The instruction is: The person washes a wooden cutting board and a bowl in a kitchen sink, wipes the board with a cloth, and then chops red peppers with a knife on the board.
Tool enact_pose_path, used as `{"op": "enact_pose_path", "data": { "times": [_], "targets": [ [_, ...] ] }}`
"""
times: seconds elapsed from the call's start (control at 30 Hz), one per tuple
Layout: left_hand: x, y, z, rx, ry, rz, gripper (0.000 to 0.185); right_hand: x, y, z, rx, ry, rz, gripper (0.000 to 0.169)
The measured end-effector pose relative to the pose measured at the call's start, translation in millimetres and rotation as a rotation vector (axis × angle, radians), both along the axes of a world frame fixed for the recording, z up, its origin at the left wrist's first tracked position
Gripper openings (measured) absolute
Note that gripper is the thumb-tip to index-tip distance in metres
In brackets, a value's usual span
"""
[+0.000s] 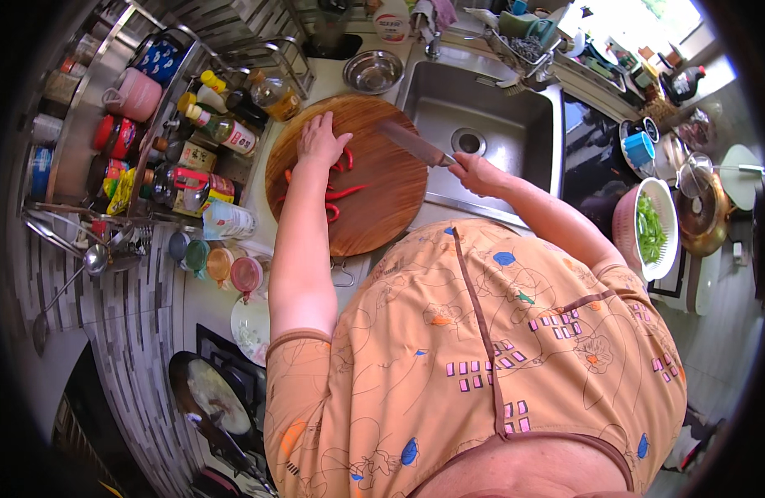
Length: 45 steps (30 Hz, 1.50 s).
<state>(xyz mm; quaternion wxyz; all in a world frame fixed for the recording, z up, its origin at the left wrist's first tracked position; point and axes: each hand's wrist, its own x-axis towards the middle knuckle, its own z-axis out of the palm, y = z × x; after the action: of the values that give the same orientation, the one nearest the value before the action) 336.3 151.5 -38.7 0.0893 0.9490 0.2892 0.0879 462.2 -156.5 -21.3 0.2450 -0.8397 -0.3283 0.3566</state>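
Observation:
A round wooden cutting board lies on the counter, partly over the near left corner of the sink. Several red chili peppers are spread on its left half, some of them hidden under my left arm. My left hand rests palm down over the upper left of the board, fingers somewhat apart; whether it touches a pepper beneath cannot be seen. In my right hand, at the board's right side above the sink's edge, is the handle of a kitchen knife. Its broad blade points left over the board.
Right of the board is a stainless steel sink; behind it stands a metal bowl. Bottles and jars crowd a rack at left. A white colander with cut greens stands at right. A wok is at lower left.

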Motion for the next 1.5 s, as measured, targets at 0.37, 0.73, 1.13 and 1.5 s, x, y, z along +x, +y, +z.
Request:
{"op": "enact_pose_path", "data": {
  "times": [0.37,0.73,1.13,1.5],
  "targets": [
    [-29.6,-61.2,-28.4,-0.044,-0.113,-0.359,0.019,8.6,-7.3,-42.8,0.081,-0.192,0.104,0.028],
    [-107.8,-82.7,0.8,-0.01,-0.381,-0.221,0.009,3.2,-10.4,-46.7,0.197,-0.185,0.017,0.02],
    [-61.8,-46.9,-21.6,0.156,-0.024,0.241,0.028,18.0,-13.3,-72.8,-0.053,-0.594,0.413,0.021],
    [-69.0,-75.9,-19.8,-0.089,-0.343,-0.131,0.033,3.3,-11.0,-52.0,0.09,-0.414,0.145,0.02]
  ]
}}
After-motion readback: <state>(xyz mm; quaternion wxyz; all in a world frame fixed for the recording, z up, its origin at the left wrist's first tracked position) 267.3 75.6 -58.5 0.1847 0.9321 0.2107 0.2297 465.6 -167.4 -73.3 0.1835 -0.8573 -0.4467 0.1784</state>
